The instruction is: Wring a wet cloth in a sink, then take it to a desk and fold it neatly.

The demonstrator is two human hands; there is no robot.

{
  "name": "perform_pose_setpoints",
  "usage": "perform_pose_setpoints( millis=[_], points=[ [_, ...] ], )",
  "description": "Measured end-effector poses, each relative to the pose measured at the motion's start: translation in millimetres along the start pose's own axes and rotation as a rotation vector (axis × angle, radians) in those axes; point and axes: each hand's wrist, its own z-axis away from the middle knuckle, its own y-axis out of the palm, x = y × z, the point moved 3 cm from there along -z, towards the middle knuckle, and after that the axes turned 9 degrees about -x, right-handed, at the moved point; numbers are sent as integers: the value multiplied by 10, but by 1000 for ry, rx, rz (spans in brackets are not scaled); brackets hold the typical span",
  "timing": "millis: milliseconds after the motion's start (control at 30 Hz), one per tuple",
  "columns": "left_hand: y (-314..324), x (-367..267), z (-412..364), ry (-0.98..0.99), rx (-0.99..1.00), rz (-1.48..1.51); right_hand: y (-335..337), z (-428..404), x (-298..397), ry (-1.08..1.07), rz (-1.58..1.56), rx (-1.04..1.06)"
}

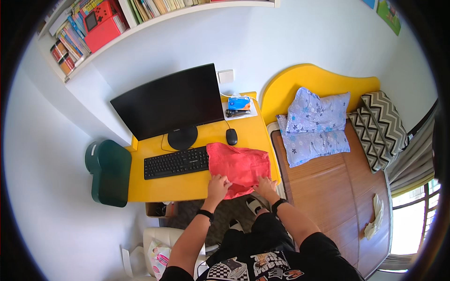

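Note:
A red cloth (pixel 242 163), perhaps a small garment, lies spread over the right front part of the yellow desk (pixel 168 191), its near edge hanging past the desk's front. My left hand (pixel 218 189) pinches its lower left side between thumb and fingers. At the lower right side, my right hand (pixel 265 187) grips the cloth near the desk corner. The cloth touches the right end of a black keyboard (pixel 175 162). Just beyond it sits a black computer mouse (pixel 231 136).
A dark monitor (pixel 172 102) stands at the back of the desk. Small items, including a blue packet (pixel 239 103), lie in the back right corner. Right of the desk is a bed with a brown mat (pixel 316 179) and pillows (pixel 318 123). A white chair (pixel 165 233) stands at lower left.

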Motion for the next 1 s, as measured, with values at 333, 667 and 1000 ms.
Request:
perform_pose_setpoints(
  millis=[333,667,1000],
  points=[
    [-255,-25,248,-85,-134,-29,168,148,-360,227,-837,-195],
    [457,297,825,-215,-43,-79,94,94,-546,88,-625,-531],
    [1100,946,1325,-1013,-306,670,789,287,-841,259,-1015,-20]
  ],
)
